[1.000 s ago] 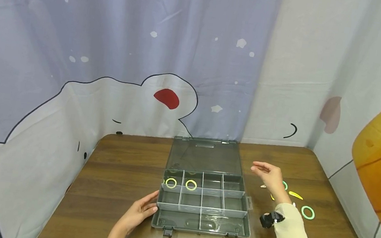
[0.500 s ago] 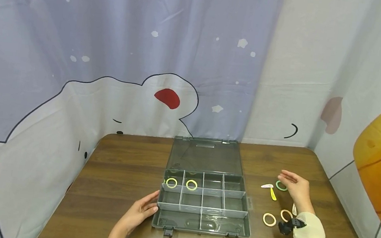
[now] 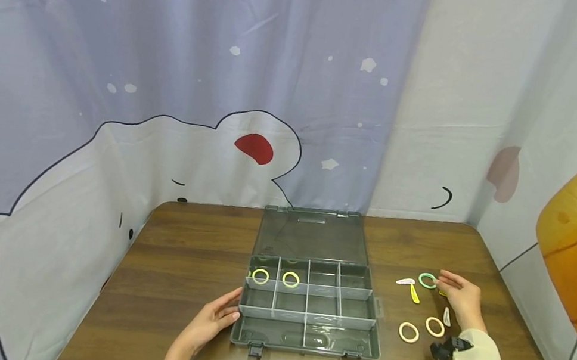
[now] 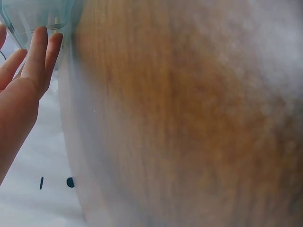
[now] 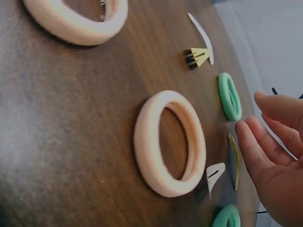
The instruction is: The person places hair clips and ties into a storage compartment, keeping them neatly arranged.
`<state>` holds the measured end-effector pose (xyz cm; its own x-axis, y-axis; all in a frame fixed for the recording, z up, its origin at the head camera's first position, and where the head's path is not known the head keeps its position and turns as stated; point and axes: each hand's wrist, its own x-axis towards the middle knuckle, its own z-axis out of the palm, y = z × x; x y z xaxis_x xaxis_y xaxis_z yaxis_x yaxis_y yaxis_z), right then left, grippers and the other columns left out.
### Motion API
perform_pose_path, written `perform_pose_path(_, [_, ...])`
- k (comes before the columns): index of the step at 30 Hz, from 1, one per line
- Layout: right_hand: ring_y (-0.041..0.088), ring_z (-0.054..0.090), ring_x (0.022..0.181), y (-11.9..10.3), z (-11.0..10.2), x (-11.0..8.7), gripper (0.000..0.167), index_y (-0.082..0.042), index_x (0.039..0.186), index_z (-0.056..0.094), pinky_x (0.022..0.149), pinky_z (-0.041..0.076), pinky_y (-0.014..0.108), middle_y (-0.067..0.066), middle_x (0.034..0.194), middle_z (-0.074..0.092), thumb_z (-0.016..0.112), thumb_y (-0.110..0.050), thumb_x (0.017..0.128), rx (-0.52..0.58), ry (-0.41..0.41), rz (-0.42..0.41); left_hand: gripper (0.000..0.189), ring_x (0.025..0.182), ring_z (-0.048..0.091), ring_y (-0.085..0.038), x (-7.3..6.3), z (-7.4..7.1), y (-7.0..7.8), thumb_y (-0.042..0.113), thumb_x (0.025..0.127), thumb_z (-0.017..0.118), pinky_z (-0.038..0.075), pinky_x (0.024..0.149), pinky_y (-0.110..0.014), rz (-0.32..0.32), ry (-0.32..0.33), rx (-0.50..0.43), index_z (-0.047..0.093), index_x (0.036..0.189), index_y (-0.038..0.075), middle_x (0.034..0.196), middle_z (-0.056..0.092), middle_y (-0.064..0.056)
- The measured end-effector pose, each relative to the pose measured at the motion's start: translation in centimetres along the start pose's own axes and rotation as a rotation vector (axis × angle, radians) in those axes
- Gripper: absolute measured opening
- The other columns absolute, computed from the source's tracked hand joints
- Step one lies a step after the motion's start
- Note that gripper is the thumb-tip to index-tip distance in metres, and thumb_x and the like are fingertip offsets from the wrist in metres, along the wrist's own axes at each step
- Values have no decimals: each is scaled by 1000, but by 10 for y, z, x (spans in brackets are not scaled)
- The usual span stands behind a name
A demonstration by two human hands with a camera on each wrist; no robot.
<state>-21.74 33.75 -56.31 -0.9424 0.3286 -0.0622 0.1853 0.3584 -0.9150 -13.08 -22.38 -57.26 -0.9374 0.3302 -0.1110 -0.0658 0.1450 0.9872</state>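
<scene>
I see the wooden table [image 3: 191,264] carrying the open compartment box [image 3: 309,302]. My left hand [image 3: 208,321] lies with straight fingers against the box's left wall. My right hand [image 3: 460,297] hovers, fingers relaxed, empty, to the box's right; the green ring [image 3: 427,280] lies just beside its fingertips [image 5: 248,137].

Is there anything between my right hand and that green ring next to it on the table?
Nothing visible. The right hand hovers with its fingertips just short of the green ring, with bare table between them. A yellow clip and a white clip lie beyond the ring, off to the side.
</scene>
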Motion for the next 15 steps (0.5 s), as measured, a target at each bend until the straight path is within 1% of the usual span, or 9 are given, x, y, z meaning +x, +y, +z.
perform_pose_path(5, [-14, 54, 69, 5, 3, 1, 48, 12, 127, 54, 63, 47, 9, 10, 95, 73, 70, -7, 86, -35, -7, 3, 61, 129, 42, -43, 0, 0, 0, 8, 96, 58, 43, 96, -20, 17, 5, -7, 29, 149, -1, 151, 30, -26])
perform_pose_path(7, [-13, 53, 68, 6, 4, 1, 48, 12, 127, 55, 63, 45, 8, 13, 97, 72, 70, -7, 85, -51, -9, 2, 61, 129, 42, -43, 1, 1, 0, 8, 96, 58, 44, 96, -21, 17, 9, -14, 29, 149, -1, 151, 30, -26])
perform_pose_path(9, [-13, 53, 68, 7, 6, 2, 48, 12, 126, 55, 62, 44, 8, 14, 95, 72, 70, -7, 84, -69, -12, -5, 62, 129, 42, -43, 1, 1, 0, 8, 95, 59, 43, 97, -22, 13, 12, -23, 29, 149, -2, 151, 30, -26])
perform_pose_path(15, [-8, 52, 68, 10, 8, 5, 47, 11, 123, 58, 61, 42, 12, 8, 87, 70, 72, -8, 83, -154, -42, -39, 62, 129, 43, -42, 1, 1, 0, 8, 95, 60, 43, 98, -24, -3, 18, -34, 30, 148, -1, 151, 30, -25])
